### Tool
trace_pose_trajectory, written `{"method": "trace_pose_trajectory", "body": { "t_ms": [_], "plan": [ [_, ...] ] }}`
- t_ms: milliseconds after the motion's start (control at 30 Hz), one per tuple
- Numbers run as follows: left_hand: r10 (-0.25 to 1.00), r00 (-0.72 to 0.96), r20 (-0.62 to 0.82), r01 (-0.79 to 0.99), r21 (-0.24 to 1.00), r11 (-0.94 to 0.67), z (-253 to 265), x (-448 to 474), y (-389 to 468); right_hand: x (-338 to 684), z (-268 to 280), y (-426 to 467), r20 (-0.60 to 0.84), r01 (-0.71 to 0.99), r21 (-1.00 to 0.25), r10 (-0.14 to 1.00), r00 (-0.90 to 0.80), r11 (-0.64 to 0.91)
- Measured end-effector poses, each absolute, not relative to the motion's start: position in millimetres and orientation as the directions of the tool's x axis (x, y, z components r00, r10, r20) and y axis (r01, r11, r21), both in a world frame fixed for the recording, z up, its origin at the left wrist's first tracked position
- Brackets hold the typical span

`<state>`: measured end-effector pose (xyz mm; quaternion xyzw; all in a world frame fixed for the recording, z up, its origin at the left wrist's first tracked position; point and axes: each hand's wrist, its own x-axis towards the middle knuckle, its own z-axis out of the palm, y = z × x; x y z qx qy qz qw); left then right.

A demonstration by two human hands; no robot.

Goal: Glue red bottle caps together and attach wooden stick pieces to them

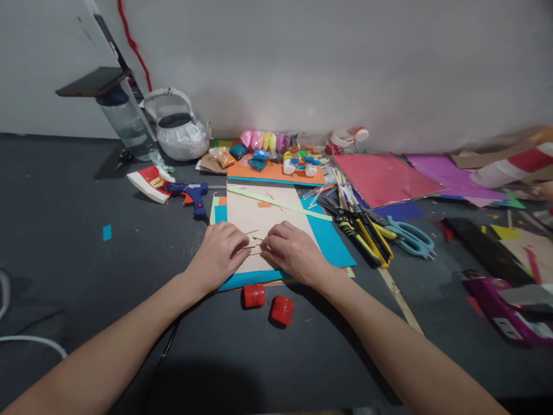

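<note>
A small group of thin wooden sticks point(256, 248) lies between my two hands, low over a cream sheet of paper point(244, 210). My left hand point(220, 249) has its fingers closed on the left ends of the sticks. The right ends are pinched by my right hand point(297, 253); its fingertips are partly hidden. Beneath the cream sheet is a blue sheet point(334, 245) on other coloured paper. A pale green strip point(280, 202) crosses the cream sheet beyond my hands. Two red ridged pieces, one left point(254, 295) and one right point(282, 311), sit just nearer than the paper.
A blue glue gun point(196, 196) lies to the left, before a silver kettle-shaped pot point(181, 138) and a water bottle point(129, 124). Yellow-black cutters point(360, 242) and blue-handled scissors point(412, 237) are on the right. Bagged coloured clay point(263, 140) lines the back.
</note>
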<state>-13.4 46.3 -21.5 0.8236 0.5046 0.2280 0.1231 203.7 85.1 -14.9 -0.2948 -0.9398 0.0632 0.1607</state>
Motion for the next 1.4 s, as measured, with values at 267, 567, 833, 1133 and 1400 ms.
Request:
{"method": "trace_pose_trajectory", "body": {
  "t_ms": [267,567,833,1133,1400],
  "plan": [
    [0.864,0.377,0.333,0.740,0.452,-0.497,-17.9,-17.5,42.2,205.5,-14.8,85.4,0.232,0.522,-0.207,0.559,-0.796,0.828],
    [0.814,0.492,0.310,0.647,0.495,-0.579,1.8,-18.9,30.2,209.8,-3.9,82.0,0.256,0.524,-0.254,0.579,-0.774,0.813],
    [0.721,0.693,-0.004,0.670,0.372,-0.642,21.6,-7.1,12.2,234.6,-0.5,90.8,0.261,0.674,-0.424,0.795,-0.548,0.605],
    [0.766,0.642,-0.022,0.650,0.545,-0.529,24.3,-3.1,6.0,231.2,3.0,88.9,0.160,0.675,-0.493,0.820,-0.550,0.549],
    [0.919,0.311,-0.244,0.163,0.966,0.201,18.9,-9.5,22.0,223.3,15.1,76.9,0.001,0.499,-0.806,0.845,-0.534,0.317]
  ]
}}
